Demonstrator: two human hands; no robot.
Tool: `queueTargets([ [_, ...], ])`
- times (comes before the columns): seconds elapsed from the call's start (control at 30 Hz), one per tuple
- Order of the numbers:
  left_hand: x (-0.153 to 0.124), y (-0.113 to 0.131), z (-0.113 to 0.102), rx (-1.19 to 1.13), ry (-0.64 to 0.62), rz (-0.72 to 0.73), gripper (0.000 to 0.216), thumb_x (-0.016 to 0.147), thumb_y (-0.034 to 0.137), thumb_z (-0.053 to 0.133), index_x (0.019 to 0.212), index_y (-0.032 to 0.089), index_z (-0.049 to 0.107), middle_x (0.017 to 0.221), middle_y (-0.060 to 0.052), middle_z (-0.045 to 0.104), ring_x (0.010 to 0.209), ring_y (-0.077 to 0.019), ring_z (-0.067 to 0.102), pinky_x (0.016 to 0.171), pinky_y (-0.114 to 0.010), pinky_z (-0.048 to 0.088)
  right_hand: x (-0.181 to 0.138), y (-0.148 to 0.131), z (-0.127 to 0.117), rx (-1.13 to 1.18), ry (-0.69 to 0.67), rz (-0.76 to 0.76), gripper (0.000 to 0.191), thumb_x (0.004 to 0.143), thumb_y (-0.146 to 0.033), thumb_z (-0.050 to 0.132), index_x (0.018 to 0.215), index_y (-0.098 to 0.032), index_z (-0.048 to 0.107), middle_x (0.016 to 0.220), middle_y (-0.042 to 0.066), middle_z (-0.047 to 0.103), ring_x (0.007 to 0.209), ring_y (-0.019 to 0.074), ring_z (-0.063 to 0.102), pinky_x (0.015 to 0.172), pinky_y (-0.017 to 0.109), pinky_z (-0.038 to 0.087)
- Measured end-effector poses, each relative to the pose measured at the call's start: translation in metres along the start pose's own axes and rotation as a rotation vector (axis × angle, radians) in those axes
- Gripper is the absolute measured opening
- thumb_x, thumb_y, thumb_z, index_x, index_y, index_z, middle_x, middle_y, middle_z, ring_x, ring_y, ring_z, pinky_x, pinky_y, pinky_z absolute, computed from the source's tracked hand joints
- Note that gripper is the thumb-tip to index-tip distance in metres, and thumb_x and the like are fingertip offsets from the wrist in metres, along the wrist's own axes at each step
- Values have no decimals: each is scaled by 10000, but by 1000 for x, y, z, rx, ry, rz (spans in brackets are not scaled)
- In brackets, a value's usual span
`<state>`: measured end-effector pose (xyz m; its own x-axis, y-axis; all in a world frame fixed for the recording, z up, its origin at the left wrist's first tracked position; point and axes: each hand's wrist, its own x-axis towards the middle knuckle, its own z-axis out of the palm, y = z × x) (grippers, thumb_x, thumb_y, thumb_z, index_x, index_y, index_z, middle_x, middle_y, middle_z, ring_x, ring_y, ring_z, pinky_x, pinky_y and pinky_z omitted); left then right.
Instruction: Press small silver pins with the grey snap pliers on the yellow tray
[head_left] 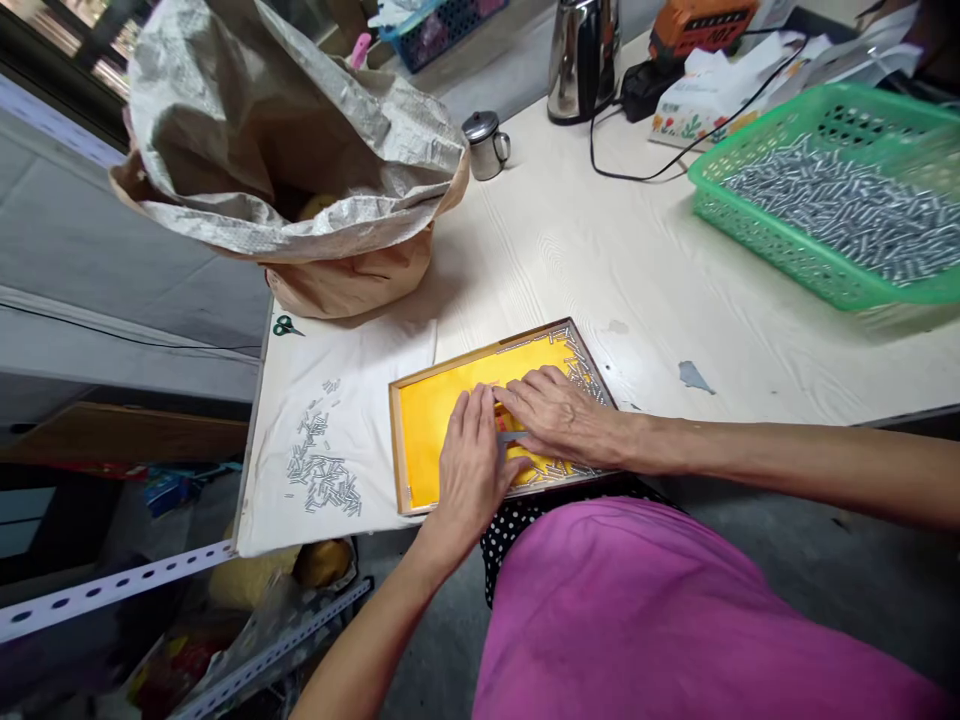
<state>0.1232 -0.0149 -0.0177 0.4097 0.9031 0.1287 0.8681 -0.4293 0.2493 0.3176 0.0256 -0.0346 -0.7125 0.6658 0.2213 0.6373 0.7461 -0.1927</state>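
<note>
Apparently the rim of the tray stops its metal pins rolling off the counter. Over the tray, left hand and right hand flank a grey strip, fingers close together; whether they grip it, I cannot tell. Loose pins lie left of the tray.

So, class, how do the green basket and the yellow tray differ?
Sides: the green basket has tall, perforated walls; the yellow tray has a low, solid rim.
Contents: the green basket holds a broad spread of silvery pieces; the yellow tray shows some mainly near its edges.
Hands: the left hand and right hand are over the yellow tray, not the green basket.
Shared: both contain silvery pieces.
</note>
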Motion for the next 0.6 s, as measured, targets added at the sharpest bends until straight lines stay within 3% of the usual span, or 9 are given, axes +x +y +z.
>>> queueTargets([
  [0.1,23,-2,8,70,-55,13,786,825,242,698,1484,137,282,1320,-192,542,1225,-333,524,1000,-508,492,7,3,1,-10,23,-4,526,932,-311,510,1384,-63,405,1149,167,612,998,294,500,840,421,332],
  [0.23,38,-5,6,112,-144,-27,625,815,240,687,1374,151,422,1224,-132,585,1111,-289,550,942,-448,512,9,9,8,-87,26,42,620,911,-343,555,1420,-42,368,1172,187,609,1023,311,505,878,436,348],
  [0.4,42,-5,-4,169,-185,-23,339,853,254,662,1171,188,564,1065,-71,634,1011,-257,561,830,-373,517,9,15,13,-89,-67,62,242,970,-148,401,1132,-128,579,972,125,666,894,238,552,772,358,360],
  [0.5,44,-6,-5,176,-205,-8,119,873,245,648,971,209,590,979,-63,634,956,-246,562,754,-345,507,10,20,13,13,-150,58,218,1009,-190,375,983,-170,591,847,79,673,777,197,556,662,321,329],
  [0.6,48,-8,-7,186,-219,36,76,877,228,643,907,215,574,945,-65,629,928,-251,557,729,-351,505,8,25,14,60,-191,107,224,1026,-278,389,961,-182,581,805,64,677,692,179,549,584,315,274],
])
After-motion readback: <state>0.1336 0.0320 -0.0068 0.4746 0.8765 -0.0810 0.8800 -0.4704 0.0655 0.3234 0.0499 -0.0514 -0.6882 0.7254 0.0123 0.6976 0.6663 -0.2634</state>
